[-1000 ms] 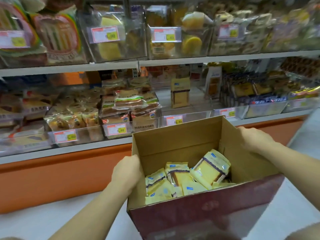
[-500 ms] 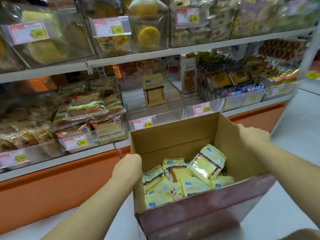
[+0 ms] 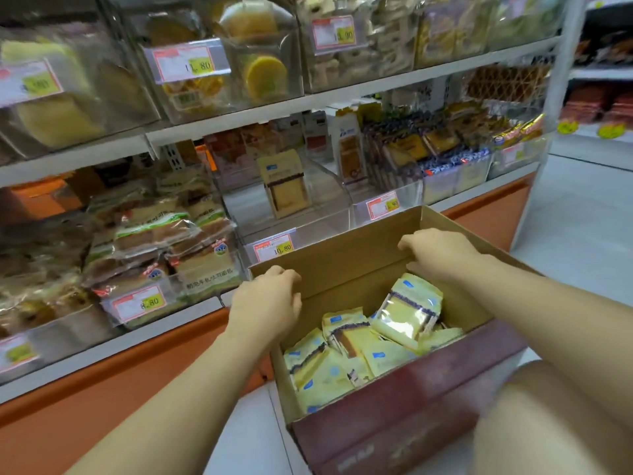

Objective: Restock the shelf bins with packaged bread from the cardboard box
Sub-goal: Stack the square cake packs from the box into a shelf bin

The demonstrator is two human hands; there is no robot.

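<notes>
An open cardboard box [image 3: 346,265] with a dark red front wall stands low in front of the shelves. Several yellow packaged bread slices [image 3: 406,311] lie inside it. My left hand [image 3: 265,303] hovers at the box's far left corner, fingers loosely curled and holding nothing. My right hand [image 3: 436,253] hangs over the box's inside near the far wall, fingers curled downward and apart, above the packages. Just behind the box, a clear shelf bin [image 3: 318,214] holds one upright package of the same bread [image 3: 284,185].
Neighbouring bins are full: sandwich bread [image 3: 161,241] to the left, dark-wrapped cakes [image 3: 421,149] to the right, round cakes on the upper shelf [image 3: 263,73]. An orange base panel [image 3: 137,368] runs under the shelf. My knee [image 3: 551,426] is at the lower right, next to the box.
Both hands have let go of the box's side walls. The right hand moved inward over the box's contents; the left sits at the far left corner. The view has closed in on the shelf.
</notes>
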